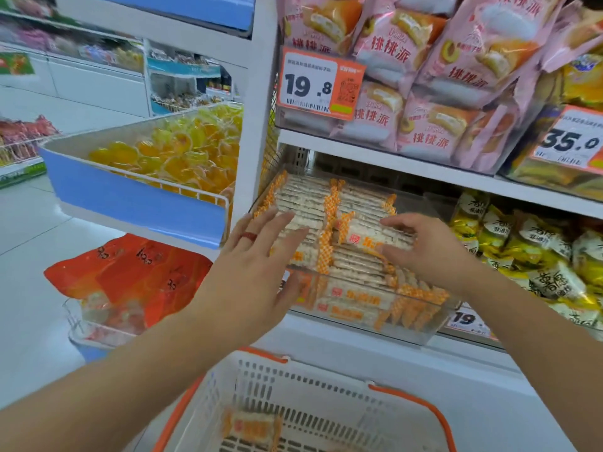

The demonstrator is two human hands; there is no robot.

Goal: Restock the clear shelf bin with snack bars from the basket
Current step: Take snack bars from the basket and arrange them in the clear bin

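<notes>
My left hand (261,256) is flat, with straight fingers spread out over the left row of snack bars (303,207) in the clear bin (375,324). It holds nothing. I think I press down like this so the bars lie smooth and do not pop up. My right hand (430,249) has its fingers and thumb curled round one bar (375,234), which lies across the top of the right row. I hold it by its end so I can turn it and lay it the same way as the others. The bin sits on the shelf, under the pink cake bags (424,76) and next to the yellow bags (522,249). It looks nearly full, with bars packed in two rows and more showing through its clear front wall. The basket (313,383) sits low, just in front of me, so I do not have to reach far. One bar is left at its bottom (251,429), a bit blurry. I think the job is almost done. The bar I hold has to be tucked in, then the one in the basket. It could slide off the pile if I let go too soon.
</notes>
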